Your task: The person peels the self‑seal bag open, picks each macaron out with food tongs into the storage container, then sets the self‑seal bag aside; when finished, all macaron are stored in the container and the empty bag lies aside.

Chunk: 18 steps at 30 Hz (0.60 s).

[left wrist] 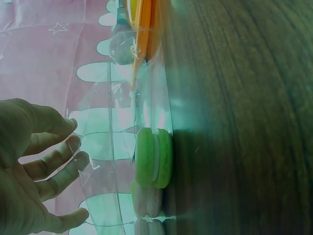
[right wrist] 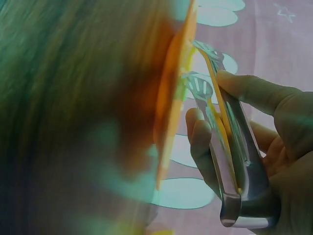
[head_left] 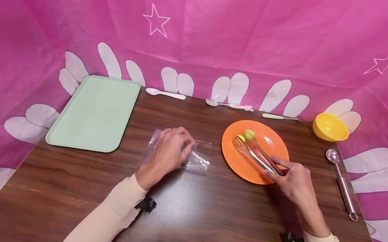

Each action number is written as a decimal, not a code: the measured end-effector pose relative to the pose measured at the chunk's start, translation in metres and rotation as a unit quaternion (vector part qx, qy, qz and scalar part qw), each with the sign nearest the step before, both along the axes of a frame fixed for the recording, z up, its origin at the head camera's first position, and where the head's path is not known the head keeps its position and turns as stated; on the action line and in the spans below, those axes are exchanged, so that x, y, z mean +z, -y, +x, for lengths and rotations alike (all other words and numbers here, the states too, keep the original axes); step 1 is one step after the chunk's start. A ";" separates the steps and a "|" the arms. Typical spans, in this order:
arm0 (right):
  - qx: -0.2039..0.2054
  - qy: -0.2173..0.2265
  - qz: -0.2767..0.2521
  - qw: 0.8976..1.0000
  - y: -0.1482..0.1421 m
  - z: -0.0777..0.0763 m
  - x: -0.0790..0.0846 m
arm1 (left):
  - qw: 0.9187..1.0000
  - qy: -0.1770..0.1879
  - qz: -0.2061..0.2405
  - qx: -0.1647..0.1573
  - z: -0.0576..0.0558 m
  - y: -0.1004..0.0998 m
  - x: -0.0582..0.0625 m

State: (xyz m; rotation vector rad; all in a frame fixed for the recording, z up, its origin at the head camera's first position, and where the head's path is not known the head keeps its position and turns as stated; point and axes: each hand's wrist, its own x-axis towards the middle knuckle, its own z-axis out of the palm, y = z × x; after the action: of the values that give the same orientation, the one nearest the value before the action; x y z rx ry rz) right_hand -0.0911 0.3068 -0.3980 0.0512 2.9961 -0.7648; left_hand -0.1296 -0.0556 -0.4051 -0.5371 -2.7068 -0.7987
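Observation:
My left hand (head_left: 169, 150) pinches the upper edge of a clear plastic bag (head_left: 198, 161) lying on the table. Inside the bag, the left wrist view shows a green macaron (left wrist: 154, 157) with paler macarons (left wrist: 147, 199) beside it. Metal tongs (head_left: 263, 160) are in my right hand (head_left: 297, 182), held between thumb and fingers. Their slotted tips reach over the orange plate (head_left: 233, 162), close to a yellow macaron (head_left: 240, 138) and a green macaron (head_left: 249, 134). Whether the tips touch either macaron, I cannot tell.
A pale green tray (head_left: 94, 115) lies at the left. Along the back edge are a white spoon (head_left: 165, 93), another spoon (head_left: 228, 105) and a pale-handled utensil (head_left: 278, 116). At right stand a yellow bowl (head_left: 331, 127) and a metal scoop (head_left: 343, 188).

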 end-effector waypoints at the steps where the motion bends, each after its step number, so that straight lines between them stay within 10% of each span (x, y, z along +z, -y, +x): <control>1: -0.002 -0.004 0.002 1.000 0.001 0.002 0.002 | 1.000 0.000 -0.001 -0.001 0.000 0.000 0.000; 9: 0.093 -0.013 -0.038 0.995 0.035 0.019 0.023 | 1.000 -0.001 -0.002 -0.003 -0.001 0.000 0.001; 18: 0.186 0.041 -0.088 0.978 0.075 0.008 0.007 | 0.999 -0.006 -0.007 -0.037 -0.001 0.002 0.003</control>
State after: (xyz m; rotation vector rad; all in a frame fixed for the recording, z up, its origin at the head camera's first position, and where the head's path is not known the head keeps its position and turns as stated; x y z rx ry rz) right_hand -0.0832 0.2322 -0.3908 -0.4572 2.7242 -0.9460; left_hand -0.1310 -0.0578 -0.4017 -0.6455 -2.6979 -0.7922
